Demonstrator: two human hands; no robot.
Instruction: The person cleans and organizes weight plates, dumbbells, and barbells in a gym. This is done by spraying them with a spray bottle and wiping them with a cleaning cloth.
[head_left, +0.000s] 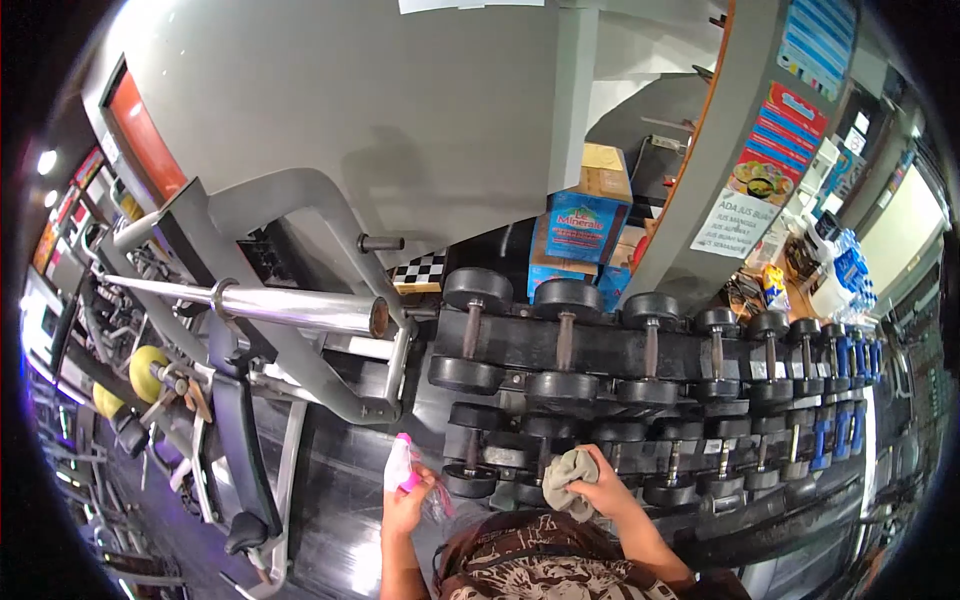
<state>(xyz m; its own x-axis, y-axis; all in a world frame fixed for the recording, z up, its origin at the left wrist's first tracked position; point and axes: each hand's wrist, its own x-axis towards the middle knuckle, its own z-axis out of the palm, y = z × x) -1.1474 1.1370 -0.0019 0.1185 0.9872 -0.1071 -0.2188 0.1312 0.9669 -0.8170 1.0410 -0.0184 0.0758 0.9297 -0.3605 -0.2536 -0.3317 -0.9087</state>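
My left hand (405,505) holds a small spray bottle (399,464) with a pink trigger, raised in front of the dumbbell rack. My right hand (605,490) grips a crumpled grey-green cloth (566,478) and presses it against a black dumbbell on the lower tier of the rack (600,350). Black dumbbells (563,340) lie in rows on the upper and lower tiers, getting smaller toward the right, where several blue ones (845,358) sit.
A weight bench with a steel barbell (290,308) stands to the left. Yellow plates (146,372) lie beyond it. Blue cardboard boxes (585,225) are stacked behind the rack. A counter with posters (775,145) and water bottles (845,275) is at the right.
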